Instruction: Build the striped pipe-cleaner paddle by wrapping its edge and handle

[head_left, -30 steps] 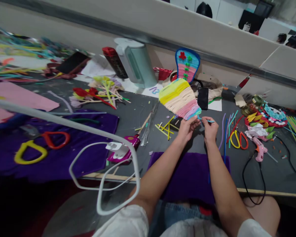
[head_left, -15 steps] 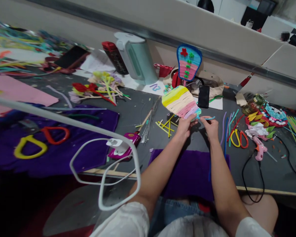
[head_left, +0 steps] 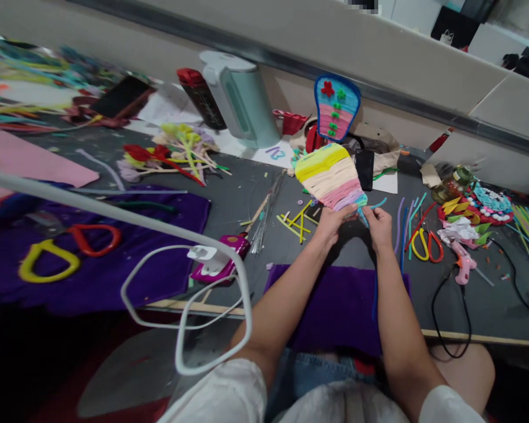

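Note:
My left hand (head_left: 334,223) is closed around the narrow lower end of a fan-shaped craft piece (head_left: 330,173), wound in yellow, cream, pink, lilac and blue bands. Its wide end points up and left. Close beside it, my right hand (head_left: 381,228) pinches a light blue pipe cleaner (head_left: 379,204) at the fan's narrow end, with one tip sticking out to the right. The fingers partly hide where strip and fan meet. Beneath my forearms lies a purple cloth (head_left: 330,311). Behind stands a finished-looking fan (head_left: 338,108) with a blue rim and small flowers.
A mint kettle (head_left: 247,103) and a dark bottle (head_left: 201,100) stand at the back. To the right lie scissors (head_left: 427,245), a pink glue gun (head_left: 464,261) and pipe cleaners. Larger scissors (head_left: 48,261) rest at left. A white looped bar (head_left: 183,232) crosses the left foreground.
The fan has shifted slightly right and turned, showing more of its banded face. My right hand has moved in closer to its narrow end, still pinching the blue pipe cleaner.

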### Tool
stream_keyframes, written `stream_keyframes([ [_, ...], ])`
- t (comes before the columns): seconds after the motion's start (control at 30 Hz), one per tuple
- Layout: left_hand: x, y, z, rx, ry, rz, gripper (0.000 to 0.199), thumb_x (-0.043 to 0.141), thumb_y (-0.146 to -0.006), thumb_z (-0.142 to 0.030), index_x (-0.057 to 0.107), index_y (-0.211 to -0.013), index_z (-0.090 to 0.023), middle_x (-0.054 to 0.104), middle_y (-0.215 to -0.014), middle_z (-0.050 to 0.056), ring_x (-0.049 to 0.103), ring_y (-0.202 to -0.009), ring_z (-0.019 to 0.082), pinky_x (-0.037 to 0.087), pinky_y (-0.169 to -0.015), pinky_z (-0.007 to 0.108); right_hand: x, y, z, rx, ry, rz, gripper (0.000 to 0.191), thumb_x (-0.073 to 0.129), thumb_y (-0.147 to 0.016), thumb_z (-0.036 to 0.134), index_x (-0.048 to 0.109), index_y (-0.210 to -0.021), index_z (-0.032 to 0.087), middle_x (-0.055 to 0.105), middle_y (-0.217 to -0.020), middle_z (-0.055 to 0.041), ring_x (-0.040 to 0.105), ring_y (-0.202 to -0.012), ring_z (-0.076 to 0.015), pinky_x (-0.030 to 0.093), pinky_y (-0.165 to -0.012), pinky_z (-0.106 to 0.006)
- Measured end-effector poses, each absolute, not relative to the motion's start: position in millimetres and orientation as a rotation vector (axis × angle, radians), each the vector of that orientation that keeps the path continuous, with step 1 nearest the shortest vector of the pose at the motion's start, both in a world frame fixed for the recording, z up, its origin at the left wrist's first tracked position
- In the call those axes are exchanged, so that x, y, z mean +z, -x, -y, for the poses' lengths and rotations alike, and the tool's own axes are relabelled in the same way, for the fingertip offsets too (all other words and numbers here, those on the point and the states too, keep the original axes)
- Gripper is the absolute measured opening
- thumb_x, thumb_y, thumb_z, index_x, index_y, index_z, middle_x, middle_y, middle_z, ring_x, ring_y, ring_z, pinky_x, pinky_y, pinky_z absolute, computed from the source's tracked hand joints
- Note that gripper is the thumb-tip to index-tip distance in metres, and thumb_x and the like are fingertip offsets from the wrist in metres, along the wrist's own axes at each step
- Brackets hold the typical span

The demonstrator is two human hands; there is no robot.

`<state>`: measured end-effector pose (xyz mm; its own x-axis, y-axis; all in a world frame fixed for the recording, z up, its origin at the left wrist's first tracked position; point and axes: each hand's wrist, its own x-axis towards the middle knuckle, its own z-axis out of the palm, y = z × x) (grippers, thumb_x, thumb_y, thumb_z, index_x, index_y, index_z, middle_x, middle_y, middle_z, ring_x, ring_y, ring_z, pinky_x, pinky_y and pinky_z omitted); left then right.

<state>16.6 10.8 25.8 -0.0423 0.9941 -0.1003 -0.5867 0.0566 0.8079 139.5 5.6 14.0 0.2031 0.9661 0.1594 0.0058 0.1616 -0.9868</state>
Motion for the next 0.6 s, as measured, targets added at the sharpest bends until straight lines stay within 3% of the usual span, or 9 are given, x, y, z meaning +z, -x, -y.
stream_keyframes([
  [0.17, 29.1, -13.6, -9.4, 1.405, -0.681, -0.682, 0.041, 0.086, -0.051, -0.022, 0.069, -0.087, -0.013, 0.071, -0.088, 0.007, 0.065, -0.072, 0.017, 0.052, -0.065, 0.028, 15.9, -140.1, -4.6, 1.488, 1.046, 0.832, 0.033, 0.078, -0.059, 0.042, 0.059, -0.065, 0.017, 0.057, -0.055, 0.0041, 0.047, -0.047, -0.0070, 0.040, -0.048, -0.021],
  [0.3, 27.5, -13.1, -10.9, 1.399, -0.633, -0.671, 0.041, 0.086, -0.051, -0.020, 0.067, -0.087, -0.014, 0.071, -0.085, 0.005, 0.064, -0.068, 0.015, 0.051, -0.063, 0.025, 16.4, -137.7, -2.9, 1.637, 0.983, 0.801, 0.033, 0.078, -0.060, 0.042, 0.057, -0.068, 0.018, 0.054, -0.055, 0.0044, 0.045, -0.047, -0.0066, 0.037, -0.043, -0.019],
  [0.47, 22.7, -14.4, -16.2, 1.392, -0.497, -0.699, 0.035, 0.083, -0.056, -0.018, 0.066, -0.086, -0.015, 0.069, -0.076, 0.001, 0.062, -0.059, 0.011, 0.050, -0.056, 0.022, 13.2, -129.2, -4.0, 1.231, 1.095, 0.849, 0.035, 0.072, -0.067, 0.049, 0.055, -0.069, 0.018, 0.053, -0.055, 0.0050, 0.041, -0.045, -0.0064, 0.032, -0.042, -0.019],
  [0.6, 22.3, -12.9, -19.4, 1.340, -0.307, -0.738, 0.027, 0.081, -0.061, -0.015, 0.064, -0.083, -0.015, 0.065, -0.065, -0.002, 0.059, -0.052, 0.008, 0.048, -0.051, 0.018, 13.5, -125.0, -0.8, 0.696, 1.164, 0.971, 0.028, 0.068, -0.073, 0.044, 0.055, -0.075, 0.019, 0.053, -0.063, 0.0043, 0.048, -0.057, -0.0094, 0.041, -0.056, -0.021],
])
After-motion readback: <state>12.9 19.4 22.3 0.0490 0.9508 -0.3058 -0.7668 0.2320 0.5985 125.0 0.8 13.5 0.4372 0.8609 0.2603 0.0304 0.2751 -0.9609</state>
